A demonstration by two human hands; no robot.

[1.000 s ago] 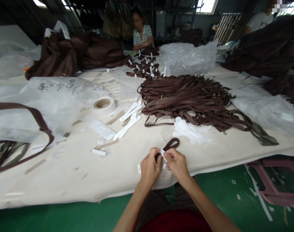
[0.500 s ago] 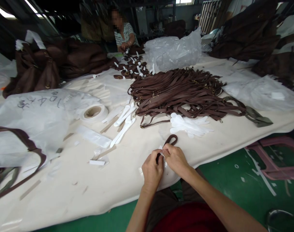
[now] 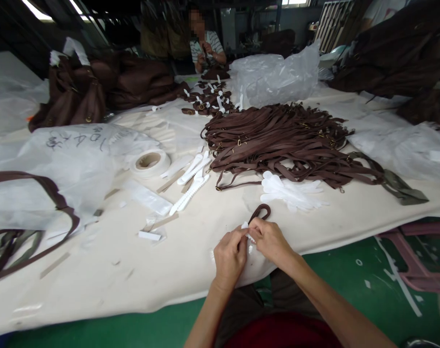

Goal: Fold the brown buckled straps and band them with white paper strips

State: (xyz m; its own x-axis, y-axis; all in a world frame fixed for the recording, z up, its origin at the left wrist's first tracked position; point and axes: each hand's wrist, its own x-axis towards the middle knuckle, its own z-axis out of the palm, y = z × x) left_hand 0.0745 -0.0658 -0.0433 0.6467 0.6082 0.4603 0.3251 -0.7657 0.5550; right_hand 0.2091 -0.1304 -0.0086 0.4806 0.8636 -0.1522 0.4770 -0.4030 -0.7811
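Note:
Close to the table's front edge, my left hand (image 3: 230, 253) and my right hand (image 3: 272, 240) meet with their fingers pinched. Between them is a folded brown strap (image 3: 265, 210), its looped end sticking out beyond my right fingers. A small white strip (image 3: 245, 225) shows at my fingertips, against the strap. My left hand closes round the strap's near part, which the fingers mostly hide. The fingers of my right hand pinch at the white strip. Just beyond lies a bunch of white strips (image 3: 290, 191) with rounded ends.
A large heap of brown straps (image 3: 277, 140) with metal hooks spreads across the table (image 3: 133, 285). Left of it are a tape roll (image 3: 150, 163) and white toothed strips (image 3: 191, 193). Brown bags (image 3: 71, 92) stand far left. A co-worker (image 3: 207, 48) sits opposite. A pink stool (image 3: 418, 256) is at right.
My view has turned slightly left, so the table's things sit further right. Both hands stay together on the strap, with small finger movement. The co-worker's hands have risen.

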